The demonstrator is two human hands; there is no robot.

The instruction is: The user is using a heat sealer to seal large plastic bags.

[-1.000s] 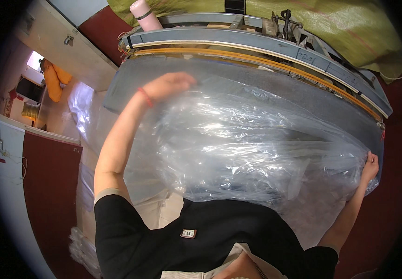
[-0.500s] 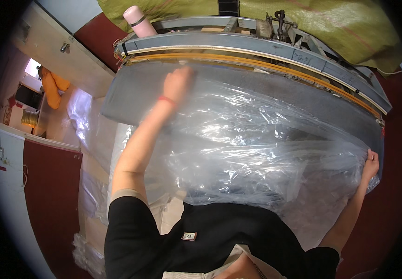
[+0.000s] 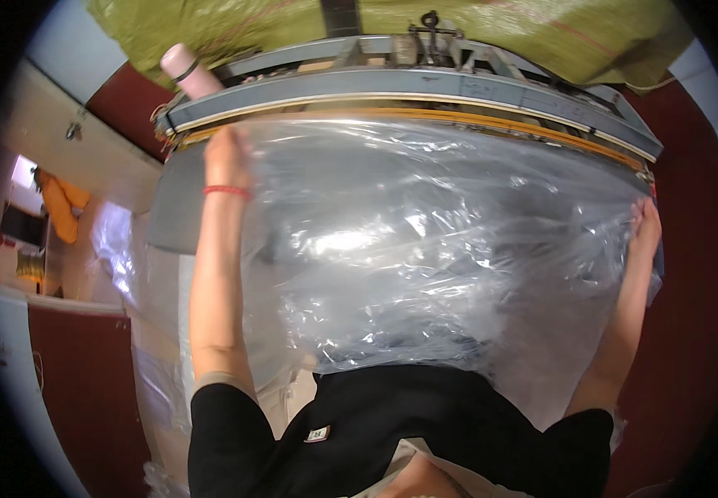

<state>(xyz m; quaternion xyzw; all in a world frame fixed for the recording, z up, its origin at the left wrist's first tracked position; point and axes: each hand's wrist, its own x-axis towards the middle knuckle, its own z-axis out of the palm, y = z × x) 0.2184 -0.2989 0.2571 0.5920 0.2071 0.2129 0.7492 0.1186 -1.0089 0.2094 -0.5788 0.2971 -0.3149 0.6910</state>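
A wide, crinkled sheet of clear plastic film (image 3: 392,241) stretches between my two hands and drapes toward my body. At the far left, my left hand (image 3: 226,158), with a red band at the wrist, is closed on the film's far edge; motion blurs its fingers a little. My right hand (image 3: 646,226) pinches the film's right edge with bent fingers. Beneath the film lies a grey, padded-looking surface (image 3: 178,199), bare at its left end and seen through the plastic elsewhere.
A metal frame (image 3: 359,87) with an orange strip (image 3: 201,133) runs along the far edge. A pink bottle (image 3: 191,73) stands at its left, a metal clamp (image 3: 431,41) near its middle. Yellow-green woven sheeting (image 3: 500,25) hangs behind. A door (image 3: 85,137) is at the left.
My left hand has moved left, drawing the film's far edge out toward the frame. The right hand has shifted farther away with its edge, and the film now covers more of the grey surface.
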